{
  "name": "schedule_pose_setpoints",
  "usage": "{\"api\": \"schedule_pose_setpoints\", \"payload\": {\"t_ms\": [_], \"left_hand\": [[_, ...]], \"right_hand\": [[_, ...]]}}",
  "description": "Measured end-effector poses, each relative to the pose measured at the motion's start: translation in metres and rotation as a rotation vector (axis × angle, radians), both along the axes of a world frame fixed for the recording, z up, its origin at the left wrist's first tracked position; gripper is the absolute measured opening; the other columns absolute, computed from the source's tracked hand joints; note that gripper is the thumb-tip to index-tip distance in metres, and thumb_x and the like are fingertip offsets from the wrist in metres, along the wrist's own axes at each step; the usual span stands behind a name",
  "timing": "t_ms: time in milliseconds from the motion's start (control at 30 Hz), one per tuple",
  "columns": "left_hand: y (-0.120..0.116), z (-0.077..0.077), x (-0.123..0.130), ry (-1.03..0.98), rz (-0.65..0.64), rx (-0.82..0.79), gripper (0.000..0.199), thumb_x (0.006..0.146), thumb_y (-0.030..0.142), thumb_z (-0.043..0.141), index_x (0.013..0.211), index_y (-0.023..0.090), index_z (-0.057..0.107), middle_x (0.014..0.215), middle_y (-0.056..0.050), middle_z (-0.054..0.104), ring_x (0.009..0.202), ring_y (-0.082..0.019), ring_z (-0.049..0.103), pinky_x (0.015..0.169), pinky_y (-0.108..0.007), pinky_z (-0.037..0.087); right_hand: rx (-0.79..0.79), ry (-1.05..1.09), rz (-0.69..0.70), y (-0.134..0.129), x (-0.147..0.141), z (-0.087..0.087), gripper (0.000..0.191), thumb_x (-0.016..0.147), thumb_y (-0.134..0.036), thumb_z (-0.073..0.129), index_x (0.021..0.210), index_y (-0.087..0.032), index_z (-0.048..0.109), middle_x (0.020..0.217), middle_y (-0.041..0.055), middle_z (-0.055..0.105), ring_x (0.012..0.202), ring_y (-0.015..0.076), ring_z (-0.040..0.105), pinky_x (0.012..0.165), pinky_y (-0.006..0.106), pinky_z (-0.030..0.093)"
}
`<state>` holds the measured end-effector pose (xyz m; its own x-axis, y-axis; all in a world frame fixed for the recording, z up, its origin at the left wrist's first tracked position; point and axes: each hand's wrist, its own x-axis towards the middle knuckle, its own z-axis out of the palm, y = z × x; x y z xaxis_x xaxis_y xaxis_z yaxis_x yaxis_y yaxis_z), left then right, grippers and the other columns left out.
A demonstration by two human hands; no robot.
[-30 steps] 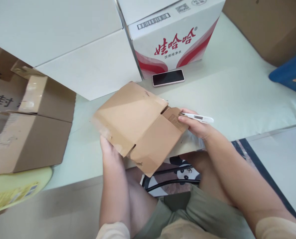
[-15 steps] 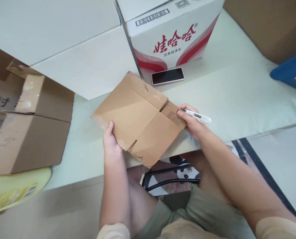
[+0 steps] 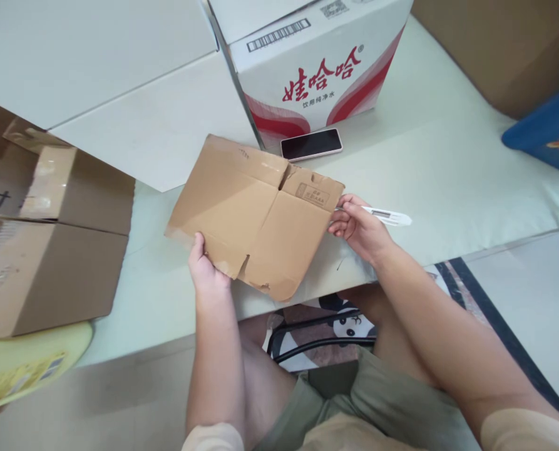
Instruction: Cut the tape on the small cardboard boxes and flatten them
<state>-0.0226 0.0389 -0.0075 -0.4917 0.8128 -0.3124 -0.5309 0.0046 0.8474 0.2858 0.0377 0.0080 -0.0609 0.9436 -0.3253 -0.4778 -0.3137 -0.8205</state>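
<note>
A flat, creased piece of brown cardboard (image 3: 241, 194) with slots and a torn lower edge is held tilted over the table's front part. My left hand (image 3: 208, 266) grips its lower left edge, thumb on top and fingers hidden beneath. Just off the cardboard's right edge, my right hand (image 3: 361, 228) is closed around a white utility knife (image 3: 389, 217), whose body points away to the right. Fingers cover the knife's other end, so I cannot see whether a blade is out.
Behind stand a white carton with red print (image 3: 326, 81) and a large white box (image 3: 152, 113). A phone (image 3: 312, 144) lies before the carton. Brown boxes (image 3: 82, 257) and a yellow container (image 3: 35, 366) are at left. A blue object (image 3: 544, 134) is at right, on the pale tabletop (image 3: 467, 188).
The cardboard has turned counterclockwise, its right end rising. My right hand has let go of the cardboard's right edge and keeps the knife. My left hand keeps its hold.
</note>
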Motion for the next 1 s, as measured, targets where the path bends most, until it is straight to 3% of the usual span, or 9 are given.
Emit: {"api": "schedule_pose_setpoints", "payload": {"t_ms": [200, 367, 700, 1000], "left_hand": [[-0.001, 0.005, 0.008, 0.031, 0.036, -0.022, 0.018, 0.09, 0.034, 0.071, 0.101, 0.021, 0.076, 0.11, -0.009, 0.083, 0.127, -0.027, 0.073, 0.112, -0.038, 0.058], [-0.003, 0.012, 0.015, -0.006, 0.042, -0.06, 0.017, 0.09, 0.032, 0.07, 0.098, 0.02, 0.078, 0.101, -0.008, 0.083, 0.116, -0.026, 0.077, 0.11, -0.037, 0.059], [-0.004, 0.009, 0.013, 0.036, 0.01, -0.078, 0.027, 0.084, 0.038, 0.071, 0.104, 0.02, 0.077, 0.102, -0.007, 0.083, 0.112, -0.026, 0.078, 0.106, -0.035, 0.06], [-0.003, 0.012, 0.018, -0.008, 0.033, -0.111, 0.022, 0.086, 0.032, 0.062, 0.096, 0.02, 0.077, 0.096, -0.005, 0.083, 0.098, -0.022, 0.079, 0.093, -0.029, 0.062]], "right_hand": [[0.036, -0.037, 0.027, -0.002, -0.005, -0.005, 0.049, 0.062, -0.056, 0.088, 0.091, -0.026, 0.061, 0.067, -0.0045, 0.07, 0.053, 0.0124, 0.062, 0.049, 0.025, 0.042], [0.013, -0.085, -0.059, -0.005, -0.011, -0.013, 0.052, 0.059, -0.057, 0.09, 0.086, -0.025, 0.059, 0.069, -0.0043, 0.065, 0.057, 0.0125, 0.056, 0.051, 0.026, 0.04], [0.025, -0.114, -0.03, -0.006, -0.011, -0.015, 0.053, 0.062, -0.06, 0.088, 0.09, -0.026, 0.059, 0.075, -0.0022, 0.065, 0.063, 0.0152, 0.056, 0.055, 0.03, 0.041], [-0.016, -0.106, -0.069, -0.006, -0.011, -0.013, 0.052, 0.059, -0.059, 0.088, 0.085, -0.026, 0.057, 0.08, -0.0006, 0.067, 0.07, 0.0172, 0.059, 0.059, 0.031, 0.043]]}}
